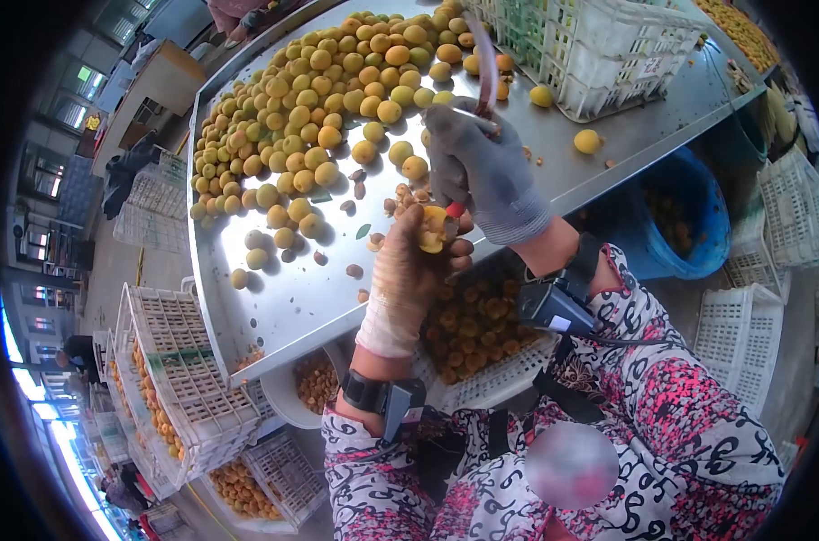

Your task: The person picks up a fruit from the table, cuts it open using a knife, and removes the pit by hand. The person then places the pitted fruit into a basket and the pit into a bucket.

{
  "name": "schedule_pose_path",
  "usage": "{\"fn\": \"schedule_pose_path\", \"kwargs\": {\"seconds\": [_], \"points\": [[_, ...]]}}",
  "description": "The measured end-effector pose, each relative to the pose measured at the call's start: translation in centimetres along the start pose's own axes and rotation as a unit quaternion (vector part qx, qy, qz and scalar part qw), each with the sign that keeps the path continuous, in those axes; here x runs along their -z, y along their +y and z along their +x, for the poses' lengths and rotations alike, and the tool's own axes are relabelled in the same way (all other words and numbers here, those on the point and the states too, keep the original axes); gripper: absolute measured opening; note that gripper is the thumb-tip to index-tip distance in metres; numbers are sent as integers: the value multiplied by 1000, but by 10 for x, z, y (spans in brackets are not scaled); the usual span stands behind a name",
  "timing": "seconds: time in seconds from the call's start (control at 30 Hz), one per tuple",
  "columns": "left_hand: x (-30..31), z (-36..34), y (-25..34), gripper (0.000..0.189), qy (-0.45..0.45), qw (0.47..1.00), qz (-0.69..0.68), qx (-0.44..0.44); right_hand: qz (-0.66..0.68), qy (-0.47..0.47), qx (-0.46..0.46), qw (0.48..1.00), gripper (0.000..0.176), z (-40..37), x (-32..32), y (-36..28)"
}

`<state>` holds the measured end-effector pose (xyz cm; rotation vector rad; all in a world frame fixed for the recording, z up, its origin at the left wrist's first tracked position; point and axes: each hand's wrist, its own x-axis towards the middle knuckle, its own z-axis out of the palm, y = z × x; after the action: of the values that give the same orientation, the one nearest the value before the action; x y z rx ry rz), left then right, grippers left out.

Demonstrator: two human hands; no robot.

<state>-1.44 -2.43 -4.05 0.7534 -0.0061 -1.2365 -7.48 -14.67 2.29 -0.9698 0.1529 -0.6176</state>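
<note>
My left hand (400, 270), in a stained pale glove, is closed around a yellow apricot (437, 229) that is split open. My right hand (486, 171), in a grey knitted glove, presses up close to the fruit from the right. Its fingers are closed on a small tool with a red part (455, 209); the rest of the tool is mostly hidden in the grip. Loose brown pits (354, 270) and scraps lie on the metal table (274, 316) left of my hands. Whole apricots (310, 99) are heaped farther back on it.
Below the table edge stand a crate of opened apricots (486, 320) and a white bucket of pits (317, 379). A white crate (608, 63) sits on the table at the back right. A blue barrel (698, 216) is at right; stacked crates (179, 361) are at left.
</note>
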Motion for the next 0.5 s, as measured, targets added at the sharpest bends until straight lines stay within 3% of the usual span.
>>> {"fn": "schedule_pose_path", "kwargs": {"seconds": [0.2,0.33,0.5], "points": [[-5,-6,-2,41,-26,999,40,5,-15,-6,39,999,24,1,0,-5],[-9,-6,-4,37,20,998,65,-11,-94,11,106,990,26,-2,-6,1],[-12,-7,-4,33,57,995,86,-9,-120,-22,105,987,26,-8,-10,0]]}}
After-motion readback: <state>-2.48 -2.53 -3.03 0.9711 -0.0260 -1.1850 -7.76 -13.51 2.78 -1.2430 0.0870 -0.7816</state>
